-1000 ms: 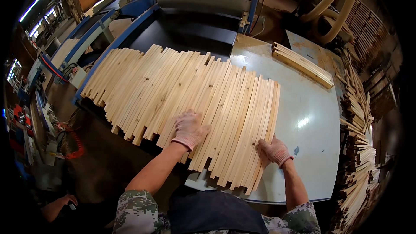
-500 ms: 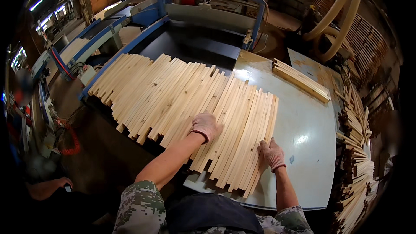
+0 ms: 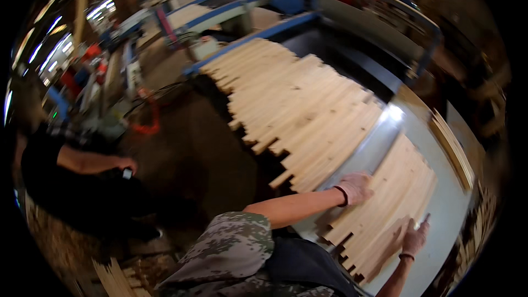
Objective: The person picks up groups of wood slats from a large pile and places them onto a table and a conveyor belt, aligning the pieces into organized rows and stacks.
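Observation:
A batch of pale wooden strips (image 3: pixel 385 203) lies side by side on a smooth light-grey tabletop (image 3: pixel 440 242). At its left edge rests my left hand (image 3: pixel 356 188), in a pale glove, its fingers blurred but seemingly laid against the strips. On the right edge is my right hand (image 3: pixel 416 237), also gloved, fingers stretched and one sticking out past the wood. The batch sits between both hands. Across a bare band of tabletop, a larger spread of wooden strips (image 3: pixel 297 104) with uneven ends reaches toward the far left.
Behind the larger spread is a blue-framed machine (image 3: pixel 379 0) with a dark bed (image 3: pixel 335 49). A short stack of strips (image 3: pixel 452 146) lies at the table's right side. To the left stands another person (image 3: pixel 82 187) in dark clothes, near a red coiled hose (image 3: pixel 148 113).
A gap has opened between the batch at my hands and the rest of the strips, which were together before. My view has turned left, and the other person shows more fully.

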Demonstrator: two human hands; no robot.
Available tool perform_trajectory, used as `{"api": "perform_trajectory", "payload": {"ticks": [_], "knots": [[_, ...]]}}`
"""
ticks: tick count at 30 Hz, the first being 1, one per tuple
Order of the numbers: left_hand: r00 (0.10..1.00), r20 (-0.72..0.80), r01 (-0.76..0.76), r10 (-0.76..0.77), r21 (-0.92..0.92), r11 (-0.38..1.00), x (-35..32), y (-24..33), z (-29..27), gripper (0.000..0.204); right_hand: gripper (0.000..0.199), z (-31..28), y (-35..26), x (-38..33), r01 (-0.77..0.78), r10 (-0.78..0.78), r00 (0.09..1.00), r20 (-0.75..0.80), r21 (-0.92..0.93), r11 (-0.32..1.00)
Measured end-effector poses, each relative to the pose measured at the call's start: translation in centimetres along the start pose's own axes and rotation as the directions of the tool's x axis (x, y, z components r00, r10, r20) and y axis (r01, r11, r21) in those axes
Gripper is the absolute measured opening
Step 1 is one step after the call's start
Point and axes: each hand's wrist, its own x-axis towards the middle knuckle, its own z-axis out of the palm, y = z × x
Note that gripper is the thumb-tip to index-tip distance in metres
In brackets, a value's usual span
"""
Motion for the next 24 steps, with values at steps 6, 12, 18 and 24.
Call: {"api": "perform_trajectory", "payload": {"ticks": [6, 12, 18, 24], "knots": [[0.967, -0.238, -0.021, 0.090, 0.280, 0.960, -3.0, -5.6, -4.6, 0.049, 0.066, -1.1, -17.6, 1.3, -0.199, -0.141, 0.899, 0.414, 0.674, 0.711], [0.986, -0.164, 0.034, 0.028, 0.361, 0.932, -4.5, -10.8, -6.8, 0.055, 0.075, 7.7, -28.8, 3.6, -0.244, -0.237, 0.751, 0.617, 0.592, 0.768], [0.961, -0.257, -0.011, 0.099, 0.324, 0.946, -4.6, -11.5, -6.0, 0.055, 0.063, 18.1, -30.2, 8.1, -0.219, -0.157, 0.730, 0.665, 0.446, 0.868], [0.929, -0.352, -0.027, 0.113, 0.241, 0.970, -4.9, -12.7, -4.8, 0.052, 0.018, 15.7, -31.6, 6.1, -0.375, -0.178, 0.590, 0.788, 0.462, 0.804]]}}
